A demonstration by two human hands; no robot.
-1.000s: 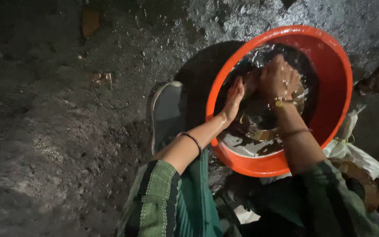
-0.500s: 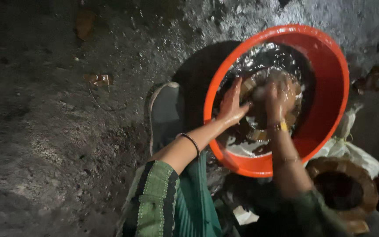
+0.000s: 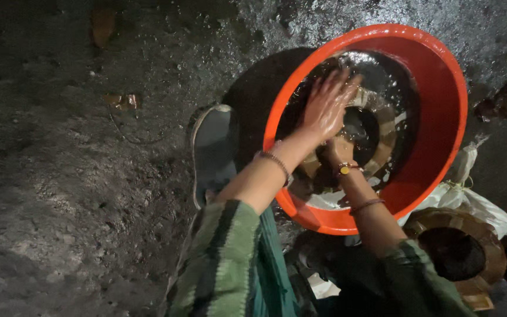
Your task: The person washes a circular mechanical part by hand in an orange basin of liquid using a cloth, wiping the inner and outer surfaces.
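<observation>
Orange plastic basin [image 3: 441, 117] stood on wet, rough ground [image 3: 77, 194], holding dark water and a round brown vessel [image 3: 377, 132] with a dark hollow centre, half submerged near the middle of the basin.

Left hand [image 3: 324, 108] lay over the vessel's near-left edge, fingers [image 3: 342, 82] spread and flat, wet and glistening; released, not gripping anything that could be seen. Right hand [image 3: 337, 149] sat lower, mostly hidden under the left wrist. It seemed to press against the vessel's rim, but whether those fingers were clenched on it could not be told. Bangles and a beaded band showed on both wrists.

Beside the basin, to the right: a second round brown vessel [image 3: 456, 252] resting on the ground, and white crumpled plastic [image 3: 470, 196] touching the basin's outer wall. A grey sandal [image 3: 212, 149] lay just left of the basin.

Risks, as judged:
- Wet skin on a wet glazed-looking surface: the vessel could slip from an open palm and knock against the basin wall.
- Basin looked tilted toward the person, near rim low; a hard push downward on that side could slop water over the edge onto the green sleeves [image 3: 224, 264].
- Poor light: chips or cracks in the vessel would be hard to spot.
- Slick ground near the sandal could give poor footing.
</observation>
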